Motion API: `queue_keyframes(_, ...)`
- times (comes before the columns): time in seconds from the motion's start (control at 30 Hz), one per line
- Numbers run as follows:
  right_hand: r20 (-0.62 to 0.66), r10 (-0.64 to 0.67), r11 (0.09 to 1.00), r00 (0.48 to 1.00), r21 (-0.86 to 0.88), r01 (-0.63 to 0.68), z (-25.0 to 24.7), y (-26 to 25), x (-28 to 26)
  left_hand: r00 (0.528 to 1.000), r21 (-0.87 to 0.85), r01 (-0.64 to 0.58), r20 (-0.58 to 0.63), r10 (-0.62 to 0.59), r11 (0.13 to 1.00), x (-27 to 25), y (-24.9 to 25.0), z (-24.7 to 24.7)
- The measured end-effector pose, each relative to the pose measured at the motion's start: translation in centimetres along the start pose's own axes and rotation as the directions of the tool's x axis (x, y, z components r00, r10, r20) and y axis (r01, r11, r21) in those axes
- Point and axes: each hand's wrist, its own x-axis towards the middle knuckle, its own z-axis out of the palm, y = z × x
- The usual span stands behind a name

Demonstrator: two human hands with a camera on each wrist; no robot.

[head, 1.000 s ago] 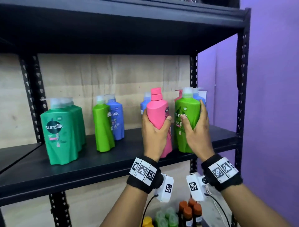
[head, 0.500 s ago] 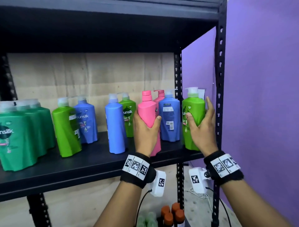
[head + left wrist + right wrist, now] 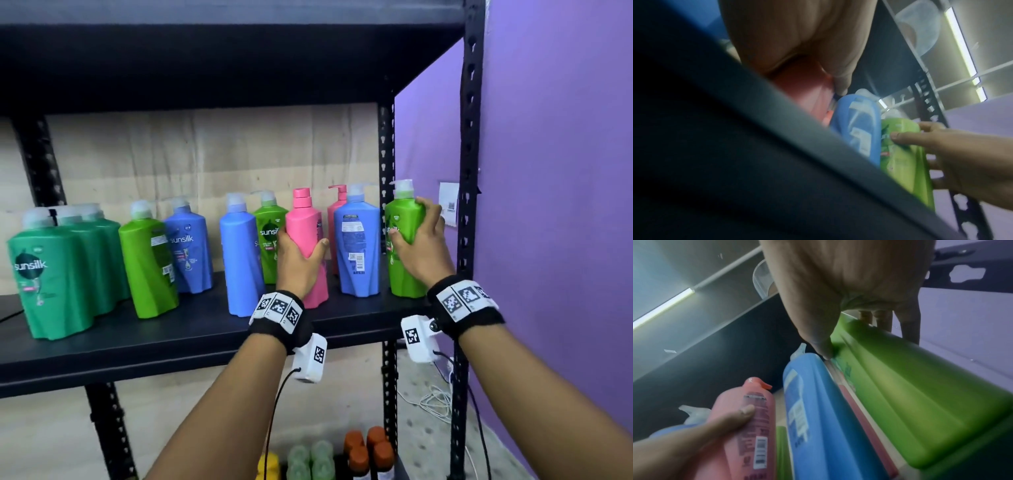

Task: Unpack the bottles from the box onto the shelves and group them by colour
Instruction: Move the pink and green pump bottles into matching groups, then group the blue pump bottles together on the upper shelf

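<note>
A pink bottle (image 3: pixel 305 222) stands upright on the black shelf (image 3: pixel 205 329), and my left hand (image 3: pixel 299 260) grips its middle from the front. My right hand (image 3: pixel 419 246) grips a light green pump bottle (image 3: pixel 404 277) at the shelf's right end, beside the post. Between the two stands a blue bottle (image 3: pixel 358 250) with a second pink bottle (image 3: pixel 337 209) behind it. The left wrist view shows the pink bottle (image 3: pixel 805 87), the blue bottle (image 3: pixel 855 126) and the green bottle (image 3: pixel 904 155). The right wrist view shows the green bottle (image 3: pixel 910 394) and the pink bottle (image 3: pixel 754 418).
Further left stand another blue bottle (image 3: pixel 241 260), a green one (image 3: pixel 270 233), a blue one (image 3: pixel 188 246), a light green one (image 3: pixel 147 267) and dark green bottles (image 3: pixel 51 274). Orange-capped bottles (image 3: pixel 370 448) sit below. A purple wall (image 3: pixel 565 171) and a shelf post (image 3: pixel 467 171) close the right side.
My hands have moved apart: the green bottle has gone right to the shelf's end, and the blue bottle now shows between it and the pink one. The head view has swung right.
</note>
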Motion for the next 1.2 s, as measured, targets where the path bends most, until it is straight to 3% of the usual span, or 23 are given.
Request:
queue_keyframes(0.37, 0.038, 0.046, 0.998, 0.998, -0.038, -0.044, 0.3, -0.2, 0.2, 0.996, 0.015, 0.028, 0.084, -0.029, 0.999, 0.2, 0.0, -0.6)
queue_keyframes(0.53, 0.074, 0.071, 0.994, 0.995, -0.084, -0.065, -0.3, -0.7, 0.4, 0.998, 0.222, -0.002, 0.056, -0.011, 0.975, 0.2, 0.5, -1.3)
queue_keyframes(0.63, -0.005, -0.004, 0.98, 1.0, -0.2, 0.003, -0.9, -1.9, 0.7, 0.996, 0.326, -0.072, -0.018, 0.082, 0.943, -0.1, 0.8, -2.8)
queue_keyframes(0.73, -0.05, -0.127, 0.957, 0.991, -0.27, 0.109, -1.2, -3.6, 0.8, 0.965, 0.33, -0.155, -0.151, 0.214, 0.931, -0.6, 1.5, -4.5)
queue_keyframes(0.83, 0.048, -0.12, 0.964, 0.992, -0.233, 0.128, -0.7, -5.1, 0.9, 0.897, 0.43, -0.224, -0.261, 0.357, 0.875, -0.7, 2.1, -5.9)
queue_keyframes(0.9, 0.13, -0.088, 0.962, 0.988, -0.244, 0.118, -0.3, -5.9, 1.2, 0.853, 0.471, -0.207, -0.342, 0.394, 0.857, -0.3, 2.4, -6.7)
queue_keyframes(1.07, 0.202, -0.005, 0.964, 0.979, -0.259, 0.058, 1.5, -7.3, 1.6, 0.869, 0.425, 0.024, -0.456, 0.192, 0.905, 1.3, 2.2, -8.2)
queue_keyframes(1.2, 0.224, 0.021, 0.968, 0.974, -0.249, 0.036, 2.9, -7.8, 1.9, 0.93, 0.327, 0.131, -0.369, -0.001, 0.936, 2.3, 0.9, -8.5)
